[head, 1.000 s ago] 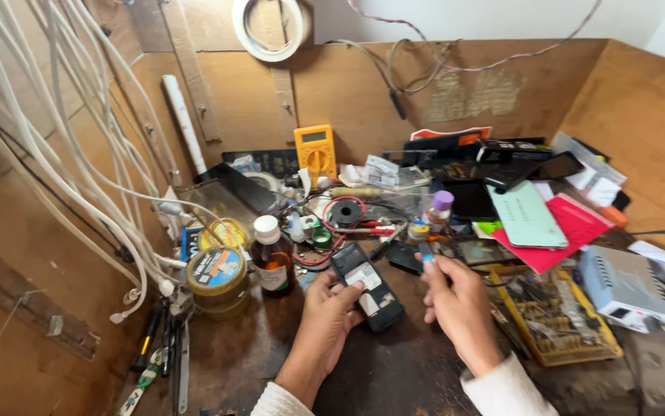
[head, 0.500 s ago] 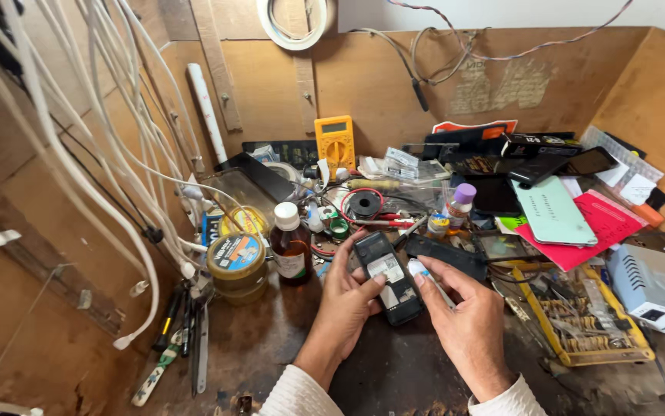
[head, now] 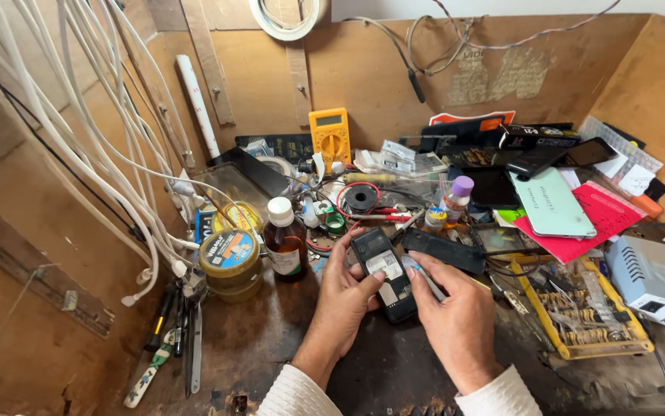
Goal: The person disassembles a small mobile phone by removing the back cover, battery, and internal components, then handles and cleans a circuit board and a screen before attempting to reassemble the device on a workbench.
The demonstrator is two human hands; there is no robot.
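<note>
A small black mobile phone (head: pixel 379 270) with its back off lies on the dark workbench, a white label showing inside it. My left hand (head: pixel 342 296) grips the phone along its left side, thumb on the lower part. My right hand (head: pixel 452 312) is closed on a thin grey tool (head: pixel 423 276) whose tip rests at the phone's right edge. A separate black cover (head: pixel 442 249) lies just beyond my right hand.
A brown bottle (head: pixel 285 240) with a white cap and a round tin (head: pixel 230 260) stand left of the phone. White cables (head: pixel 117 146) hang on the left. A yellow multimeter (head: pixel 329 135), a yellow parts tray (head: pixel 579 316), a grey box (head: pixel 652 279) and hand tools (head: pixel 171 339) surround the spot.
The view has shifted, so the bench sits higher and larger in frame. Both hands stay on the phone; my right hand has moved closer against its right edge with the tool.
</note>
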